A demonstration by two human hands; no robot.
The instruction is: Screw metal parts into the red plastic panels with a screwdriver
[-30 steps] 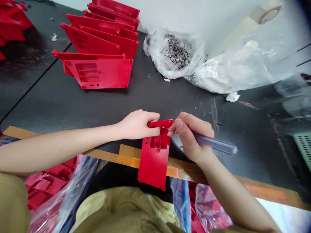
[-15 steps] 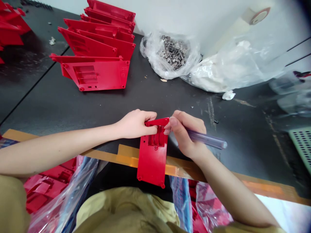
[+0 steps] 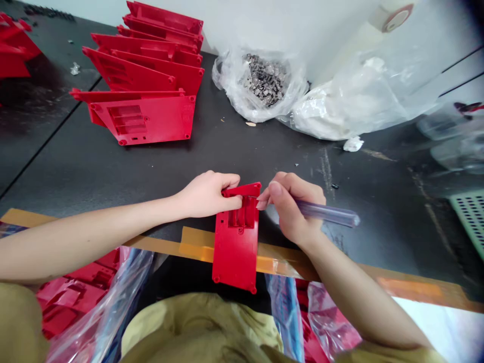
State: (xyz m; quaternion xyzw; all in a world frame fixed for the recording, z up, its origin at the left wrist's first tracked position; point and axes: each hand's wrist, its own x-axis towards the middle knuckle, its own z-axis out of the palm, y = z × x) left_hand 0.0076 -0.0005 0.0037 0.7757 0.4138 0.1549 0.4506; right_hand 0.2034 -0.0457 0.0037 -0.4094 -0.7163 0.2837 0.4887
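At the near edge of the bench, my hands hold a red housing.
Left fingers clamp its top; right fingers pinch a purple pen.

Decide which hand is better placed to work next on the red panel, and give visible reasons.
Probably the right hand: it holds a purple tube beside the red panel, while the left hand is gripping it.

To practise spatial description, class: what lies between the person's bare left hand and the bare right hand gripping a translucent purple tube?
In the head view, a red plastic panel lies between the left hand and right hand.
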